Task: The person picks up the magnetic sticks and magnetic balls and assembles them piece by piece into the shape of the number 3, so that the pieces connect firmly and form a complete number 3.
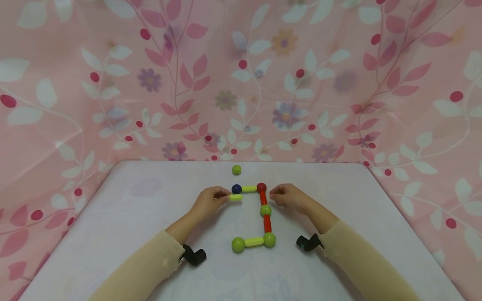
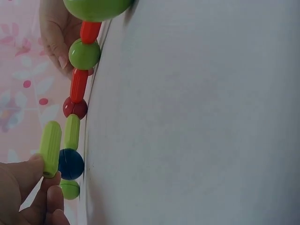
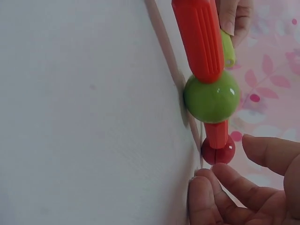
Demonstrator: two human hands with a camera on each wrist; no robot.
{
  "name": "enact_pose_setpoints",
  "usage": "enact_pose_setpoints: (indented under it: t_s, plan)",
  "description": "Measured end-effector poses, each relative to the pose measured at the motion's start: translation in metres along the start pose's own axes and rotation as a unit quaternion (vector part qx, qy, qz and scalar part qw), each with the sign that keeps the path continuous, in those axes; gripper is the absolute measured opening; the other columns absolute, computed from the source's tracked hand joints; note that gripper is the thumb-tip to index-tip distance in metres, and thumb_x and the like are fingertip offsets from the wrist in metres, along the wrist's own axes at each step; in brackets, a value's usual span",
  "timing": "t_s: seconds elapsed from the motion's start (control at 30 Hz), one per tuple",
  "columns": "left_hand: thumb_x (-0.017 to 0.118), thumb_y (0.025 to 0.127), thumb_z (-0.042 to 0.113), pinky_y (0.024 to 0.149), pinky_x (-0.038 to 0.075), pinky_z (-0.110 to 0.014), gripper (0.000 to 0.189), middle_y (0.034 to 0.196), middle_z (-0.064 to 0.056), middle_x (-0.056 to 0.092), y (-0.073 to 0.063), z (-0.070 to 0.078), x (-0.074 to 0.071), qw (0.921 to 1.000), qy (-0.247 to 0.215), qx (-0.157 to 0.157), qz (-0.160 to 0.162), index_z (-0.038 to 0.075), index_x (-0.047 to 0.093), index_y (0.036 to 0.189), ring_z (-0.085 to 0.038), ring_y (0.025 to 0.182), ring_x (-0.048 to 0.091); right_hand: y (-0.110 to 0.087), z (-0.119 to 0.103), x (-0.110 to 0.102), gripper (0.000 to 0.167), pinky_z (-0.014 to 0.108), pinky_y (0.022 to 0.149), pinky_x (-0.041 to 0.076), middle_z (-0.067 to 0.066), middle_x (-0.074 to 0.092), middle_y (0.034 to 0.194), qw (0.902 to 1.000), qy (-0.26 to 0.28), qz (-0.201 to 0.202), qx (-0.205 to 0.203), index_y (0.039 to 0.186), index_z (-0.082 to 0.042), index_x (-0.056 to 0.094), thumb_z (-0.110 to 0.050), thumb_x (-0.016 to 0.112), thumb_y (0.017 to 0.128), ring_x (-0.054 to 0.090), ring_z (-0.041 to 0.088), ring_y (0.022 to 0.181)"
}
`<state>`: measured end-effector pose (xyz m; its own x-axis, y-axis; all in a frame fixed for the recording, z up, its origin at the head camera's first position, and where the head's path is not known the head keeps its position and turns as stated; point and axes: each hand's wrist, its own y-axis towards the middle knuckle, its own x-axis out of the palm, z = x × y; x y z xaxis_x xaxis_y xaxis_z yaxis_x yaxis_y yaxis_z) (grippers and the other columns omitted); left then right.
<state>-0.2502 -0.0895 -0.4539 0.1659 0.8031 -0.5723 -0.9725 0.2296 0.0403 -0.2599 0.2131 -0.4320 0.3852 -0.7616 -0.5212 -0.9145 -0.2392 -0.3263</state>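
Note:
My left hand [image 1: 210, 201] pinches a yellow-green ribbed rod [image 2: 50, 146] between thumb and fingers, held just on the near side of a blue ball [image 1: 236, 189]. From that ball another yellow-green rod [image 1: 249, 189] runs to a red ball [image 1: 261, 187]. Two red rods [image 1: 267, 224], with a green ball [image 1: 265, 210] between them, lead on to a green corner ball [image 1: 269, 239]. A rod [image 1: 254, 242] joins this to a further green ball [image 1: 238, 244]. Beside the red ball, my right hand [image 1: 290, 195] holds nothing, its thumb apart from its loosely bent fingers [image 3: 243, 187].
A loose green ball [image 1: 236, 169] lies beyond the blue ball, near the far edge of the white table [image 1: 324, 271]. Pink floral cloth [image 1: 241, 83] hangs behind and at both sides. A black wrist camera [image 1: 194, 256] sits at the left sleeve, another [image 1: 308, 242] at the right.

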Motion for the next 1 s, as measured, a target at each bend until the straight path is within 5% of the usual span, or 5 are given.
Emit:
enact_pose_setpoints:
  t_s: [1.0]
  plan:
    - [0.071, 0.095, 0.016, 0.079, 0.052, -0.031, 0.011, 0.094, 0.005, 0.070, -0.015, 0.015, 0.029, 0.9973, -0.006, 0.015, -0.071, 0.014, 0.075, 0.104, -0.012, 0.084, 0.060, -0.028, 0.003, 0.019, 0.026, 0.031, 0.075, 0.051, 0.004, 0.067, 0.095, 0.9990, -0.024, -0.008, -0.037, 0.112, -0.004, 0.068, -0.024, 0.069, 0.096, 0.058, 0.019, 0.085]
